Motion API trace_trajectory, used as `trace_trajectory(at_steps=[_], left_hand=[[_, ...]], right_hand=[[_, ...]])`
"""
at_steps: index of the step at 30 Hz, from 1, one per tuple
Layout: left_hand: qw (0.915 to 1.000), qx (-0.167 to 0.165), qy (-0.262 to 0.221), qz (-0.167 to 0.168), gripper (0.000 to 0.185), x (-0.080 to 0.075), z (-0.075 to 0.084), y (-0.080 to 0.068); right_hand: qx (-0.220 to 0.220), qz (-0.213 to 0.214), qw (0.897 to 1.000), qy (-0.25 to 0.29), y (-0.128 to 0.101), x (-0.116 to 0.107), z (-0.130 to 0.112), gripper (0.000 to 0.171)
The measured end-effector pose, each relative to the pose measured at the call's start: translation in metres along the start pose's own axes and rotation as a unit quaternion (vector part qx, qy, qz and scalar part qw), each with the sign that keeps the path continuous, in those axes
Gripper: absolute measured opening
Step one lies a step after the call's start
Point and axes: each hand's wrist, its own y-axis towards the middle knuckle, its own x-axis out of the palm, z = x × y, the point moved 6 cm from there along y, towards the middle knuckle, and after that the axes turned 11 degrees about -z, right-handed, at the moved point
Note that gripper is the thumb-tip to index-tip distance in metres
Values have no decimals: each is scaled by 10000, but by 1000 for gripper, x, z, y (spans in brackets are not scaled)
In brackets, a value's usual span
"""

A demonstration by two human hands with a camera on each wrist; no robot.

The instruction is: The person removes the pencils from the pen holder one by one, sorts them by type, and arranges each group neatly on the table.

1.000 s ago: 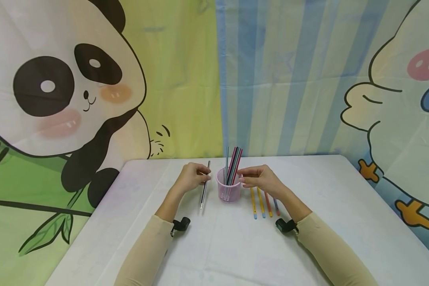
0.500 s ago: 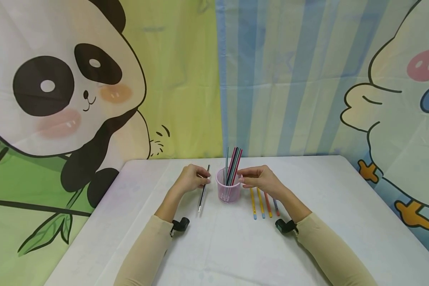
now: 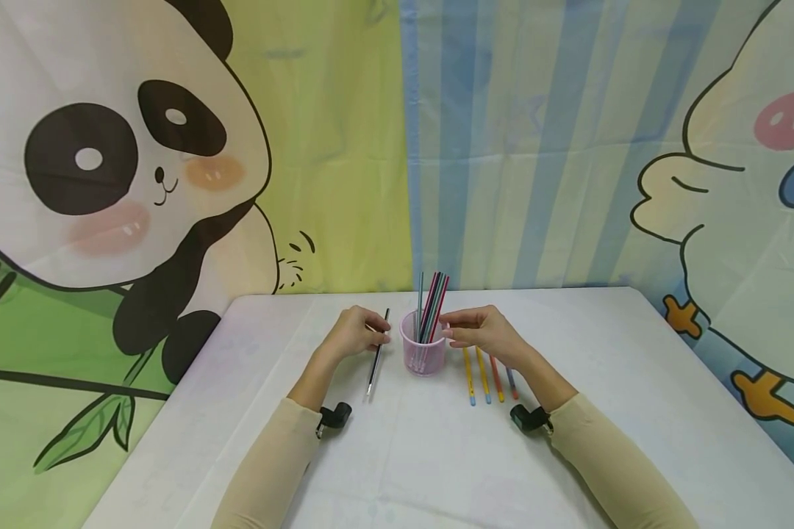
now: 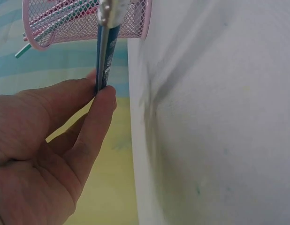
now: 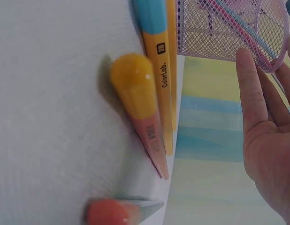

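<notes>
My left hand pinches a slim dark pencil between thumb and fingertips, left of the cup. Its silvery end slants down toward me, close over the table. A pink mesh pencil cup stands upright in the middle, with several thin red, black and teal sticks leaning in it. My right hand holds the cup at its right rim, thumb and fingers on either side in the right wrist view. Part of that hand lies outside the right wrist view.
Below my right hand several pencils lie side by side: yellow ones with blue ends, a red one with a yellow end and a blue one with a red end. A printed curtain hangs behind the white table.
My left hand has lowered slightly, and the pencil in it has shifted a little down and toward me. The right hand and the cup have stayed in place.
</notes>
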Motion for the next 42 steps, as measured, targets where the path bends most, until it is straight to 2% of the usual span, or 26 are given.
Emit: trace_trajectory(at_steps=[7,16,32,42], left_hand=[[9998,9,172,-136,21,3,1,0],[9997,-93,178,-101,18,6,-4,1],[9969,-264,728,-110,6,10,-9,4],[9967,-312,738,-141,7,11,-10,4]], right_hand=[[-25,19,10000,11,0,1,-1,46],[-87,-5,9999,-99,1,0,-2,45],[-72,-3,10000,-64,0,0,-3,46],[-62,-12,10000,-11,-1,0,-1,48]])
